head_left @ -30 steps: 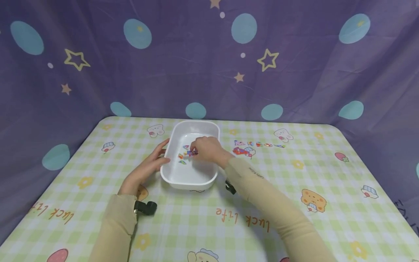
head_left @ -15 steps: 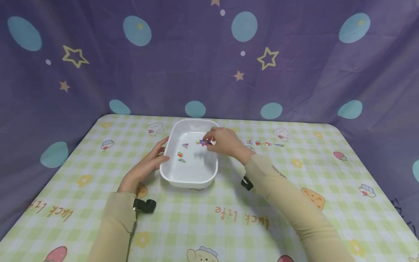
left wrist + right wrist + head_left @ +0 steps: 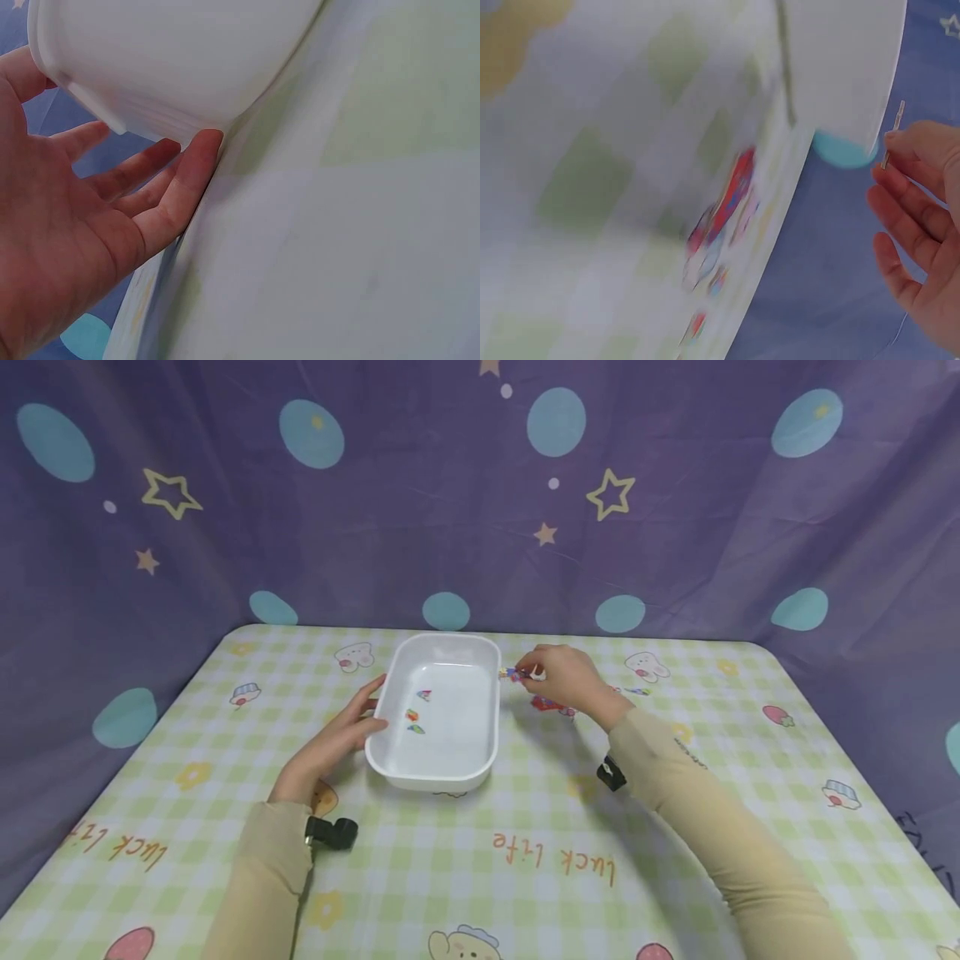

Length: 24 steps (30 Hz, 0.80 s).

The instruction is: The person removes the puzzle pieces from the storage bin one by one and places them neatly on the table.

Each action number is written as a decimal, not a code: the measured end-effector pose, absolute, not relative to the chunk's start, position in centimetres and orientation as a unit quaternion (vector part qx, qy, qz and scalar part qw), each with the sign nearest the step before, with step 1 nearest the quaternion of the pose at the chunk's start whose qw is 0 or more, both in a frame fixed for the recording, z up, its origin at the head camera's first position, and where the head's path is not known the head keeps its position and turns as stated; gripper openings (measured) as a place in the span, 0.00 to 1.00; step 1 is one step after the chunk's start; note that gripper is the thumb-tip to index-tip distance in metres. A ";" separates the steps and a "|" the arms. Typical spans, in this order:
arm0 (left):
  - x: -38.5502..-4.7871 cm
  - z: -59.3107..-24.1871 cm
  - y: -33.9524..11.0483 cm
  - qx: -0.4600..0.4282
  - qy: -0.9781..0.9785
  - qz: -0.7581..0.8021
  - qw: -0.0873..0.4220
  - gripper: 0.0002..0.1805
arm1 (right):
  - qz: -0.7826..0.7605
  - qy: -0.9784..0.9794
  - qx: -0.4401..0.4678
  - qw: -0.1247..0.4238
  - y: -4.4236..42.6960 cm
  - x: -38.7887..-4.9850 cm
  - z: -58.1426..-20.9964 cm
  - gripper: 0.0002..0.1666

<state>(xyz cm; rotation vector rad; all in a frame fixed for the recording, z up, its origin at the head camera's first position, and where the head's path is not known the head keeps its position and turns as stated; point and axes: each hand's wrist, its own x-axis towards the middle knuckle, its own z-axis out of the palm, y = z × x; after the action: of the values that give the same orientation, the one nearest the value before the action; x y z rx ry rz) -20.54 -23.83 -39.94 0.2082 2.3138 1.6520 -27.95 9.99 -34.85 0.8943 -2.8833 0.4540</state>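
A white tray (image 3: 432, 781) stands on the table with three small colourful pieces, one of them an orange one (image 3: 412, 715), lying in its left half. My left hand (image 3: 330, 743) grips its left side, thumb over the rim and fingers along the outer wall; the left wrist view shows the hand (image 3: 112, 195) against the tray (image 3: 165, 60). Just right of the tray, my right hand (image 3: 566, 681) pinches a small flat colourful piece (image 3: 512, 674) above the table. In the right wrist view that thin piece (image 3: 899, 116) is seen edge-on between thumb and fingers of the hand (image 3: 922, 210).
Under and beside my right hand lies a larger red piece (image 3: 547, 702) on the checked tablecloth (image 3: 420, 877). A small piece (image 3: 637, 692) lies to its right, and others show in the right wrist view, one red and blue (image 3: 718, 279). A purple curtain (image 3: 450, 552) hangs behind.
My right hand has lifted the colourful piece out of the tray and moved right, past the tray's right rim. My left hand has stayed at the tray's left side.
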 end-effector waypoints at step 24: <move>-20.7 -40.1 -23.9 0.075 0.802 0.575 0.144 0.37 | 0.129 -0.966 0.222 0.025 17.8 -28.2 -38.1 0.12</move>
<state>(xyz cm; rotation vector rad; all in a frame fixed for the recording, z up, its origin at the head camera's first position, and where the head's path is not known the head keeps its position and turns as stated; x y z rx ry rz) -20.69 -23.93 -40.13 0.2174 2.3112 1.6581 -28.17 17.80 -38.06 0.6870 -2.9873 0.3991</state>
